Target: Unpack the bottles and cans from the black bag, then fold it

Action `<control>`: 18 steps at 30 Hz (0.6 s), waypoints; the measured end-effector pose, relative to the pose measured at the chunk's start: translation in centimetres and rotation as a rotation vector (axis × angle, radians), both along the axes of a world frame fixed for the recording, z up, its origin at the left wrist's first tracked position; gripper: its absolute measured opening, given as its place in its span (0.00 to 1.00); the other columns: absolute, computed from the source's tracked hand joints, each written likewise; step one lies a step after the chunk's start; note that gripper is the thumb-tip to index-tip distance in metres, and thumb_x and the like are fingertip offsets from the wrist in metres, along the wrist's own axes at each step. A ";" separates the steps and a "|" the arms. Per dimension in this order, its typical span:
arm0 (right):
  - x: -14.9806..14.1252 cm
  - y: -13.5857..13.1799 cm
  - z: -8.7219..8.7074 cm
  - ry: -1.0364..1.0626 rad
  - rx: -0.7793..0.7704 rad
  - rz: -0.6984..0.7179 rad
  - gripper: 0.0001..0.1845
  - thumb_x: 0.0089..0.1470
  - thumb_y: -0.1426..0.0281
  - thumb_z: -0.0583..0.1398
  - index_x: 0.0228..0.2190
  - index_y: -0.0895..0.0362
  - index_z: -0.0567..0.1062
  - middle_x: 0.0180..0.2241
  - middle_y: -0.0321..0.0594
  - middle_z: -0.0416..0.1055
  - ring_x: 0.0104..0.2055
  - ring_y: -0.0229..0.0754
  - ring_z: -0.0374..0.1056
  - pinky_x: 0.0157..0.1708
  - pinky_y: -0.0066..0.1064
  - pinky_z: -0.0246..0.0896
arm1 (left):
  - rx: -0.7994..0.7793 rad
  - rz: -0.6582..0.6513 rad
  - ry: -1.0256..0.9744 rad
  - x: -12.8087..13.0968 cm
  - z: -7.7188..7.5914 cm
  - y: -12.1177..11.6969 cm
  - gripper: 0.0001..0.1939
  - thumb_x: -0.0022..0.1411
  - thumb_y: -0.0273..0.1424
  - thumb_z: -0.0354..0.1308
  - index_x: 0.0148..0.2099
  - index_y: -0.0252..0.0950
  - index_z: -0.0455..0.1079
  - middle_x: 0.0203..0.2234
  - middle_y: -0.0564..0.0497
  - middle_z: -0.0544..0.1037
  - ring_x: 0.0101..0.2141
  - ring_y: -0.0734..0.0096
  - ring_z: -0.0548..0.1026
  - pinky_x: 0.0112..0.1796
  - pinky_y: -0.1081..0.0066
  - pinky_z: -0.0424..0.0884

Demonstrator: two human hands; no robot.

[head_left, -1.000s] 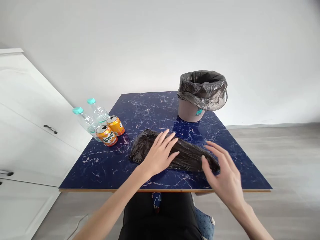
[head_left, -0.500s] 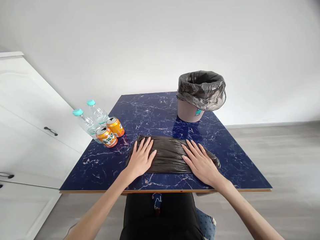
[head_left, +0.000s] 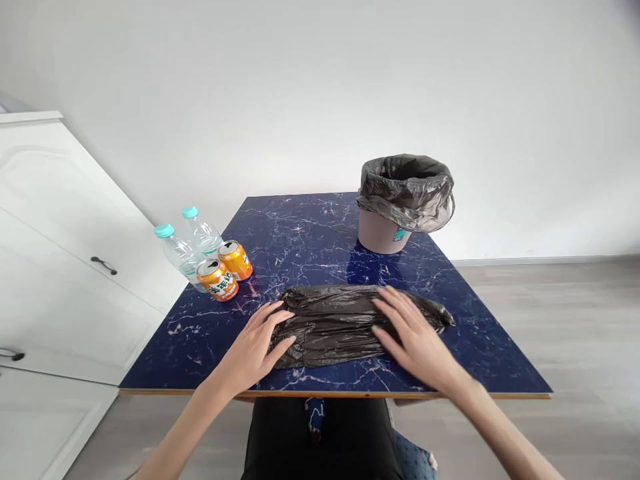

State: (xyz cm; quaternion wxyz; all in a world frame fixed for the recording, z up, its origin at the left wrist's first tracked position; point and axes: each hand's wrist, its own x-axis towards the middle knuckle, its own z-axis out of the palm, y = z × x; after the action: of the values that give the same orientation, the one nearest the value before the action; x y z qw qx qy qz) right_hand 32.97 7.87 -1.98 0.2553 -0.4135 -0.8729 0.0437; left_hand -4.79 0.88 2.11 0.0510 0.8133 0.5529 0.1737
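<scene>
A crumpled black garbage bag (head_left: 335, 323) lies bunched in a wide strip near the front of the table. My left hand (head_left: 257, 343) is at the bag's left end, fingers bent and apart, the fingertips at its edge. Over the bag's right part is my right hand (head_left: 413, 337), spread and slightly blurred by motion; whether its palm touches the plastic I cannot tell. Neither hand grips anything visibly.
The blue marble-patterned table (head_left: 300, 233) carries a trash can (head_left: 383, 233) with a black liner (head_left: 425, 197) at the back right. Two orange soda cans (head_left: 217, 280) and two clear bottles with turquoise caps (head_left: 164, 231) stand left. A white cabinet (head_left: 60, 267) is beside the table.
My left hand has slid off the bag's top to its left end. My right hand has shifted slightly right. The bag looks wider and more rumpled, and the view has tilted slightly.
</scene>
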 end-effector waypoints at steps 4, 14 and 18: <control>-5.7 -6.0 1.2 -0.079 0.000 0.249 0.44 0.69 0.56 0.62 0.76 0.59 0.55 0.78 0.47 0.49 0.81 0.56 0.41 0.78 0.57 0.48 | 0.039 -0.043 -0.026 -0.3 1.1 -1.2 0.16 0.80 0.38 0.51 0.65 0.44 0.70 0.61 0.48 0.79 0.68 0.55 0.70 0.71 0.46 0.62; -11.5 -9.9 1.0 0.029 -0.197 0.248 0.53 0.41 0.87 0.59 0.70 0.56 0.68 0.49 0.48 0.72 0.52 0.54 0.70 0.58 0.52 0.72 | 0.135 -0.013 -0.326 -0.9 2.9 -2.3 0.17 0.82 0.31 0.42 0.52 0.43 0.73 0.46 0.50 0.83 0.57 0.62 0.77 0.61 0.61 0.70; -9.9 -9.7 2.8 0.398 -0.541 0.294 0.46 0.47 0.83 0.57 0.66 0.49 0.74 0.54 0.47 0.71 0.57 0.52 0.70 0.61 0.48 0.70 | 0.199 0.100 -0.459 0.4 3.2 -2.2 0.18 0.83 0.31 0.41 0.56 0.42 0.73 0.49 0.49 0.82 0.54 0.64 0.78 0.58 0.63 0.72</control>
State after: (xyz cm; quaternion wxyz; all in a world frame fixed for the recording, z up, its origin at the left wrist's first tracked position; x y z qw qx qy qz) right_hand 23.07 -1.78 0.81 0.2925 -0.3197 -0.8131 0.3886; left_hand -4.39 -1.36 5.36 0.0863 0.7253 0.5466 0.4095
